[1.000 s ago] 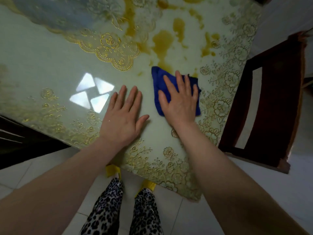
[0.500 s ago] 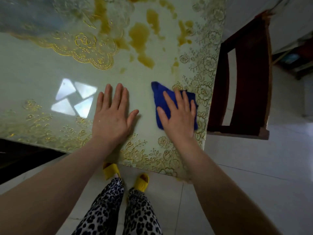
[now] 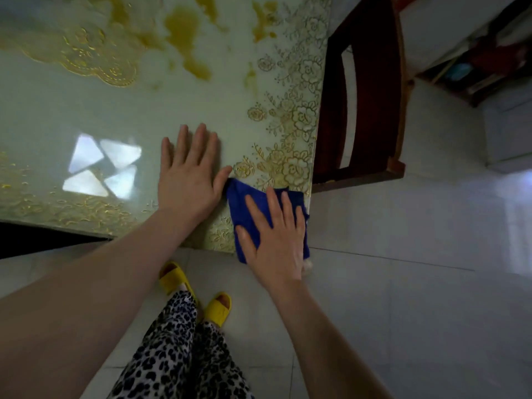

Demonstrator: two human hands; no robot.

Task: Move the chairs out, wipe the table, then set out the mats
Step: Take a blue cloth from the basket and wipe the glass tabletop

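The table (image 3: 86,110) has a pale green top with gold flower patterns. Yellow-brown spill stains (image 3: 184,38) spread over its far part. A blue cloth (image 3: 239,203) lies at the table's near right corner, partly over the edge. My right hand (image 3: 273,240) presses flat on the cloth with straight fingers. My left hand (image 3: 190,174) rests flat on the table just left of the cloth, its thumb touching the cloth's corner. A dark wooden chair (image 3: 368,96) stands right of the table, close to its edge.
White floor tiles (image 3: 403,283) spread to the right and below. My legs in leopard-print trousers and yellow slippers (image 3: 172,279) stand at the table's near edge. A dark shelf (image 3: 475,67) with items sits at the upper right. A window reflection (image 3: 100,165) shines on the tabletop.
My right hand has dragged the blue cloth toward me and to the right, down to the table's near corner. The left hand stays flat on the table.
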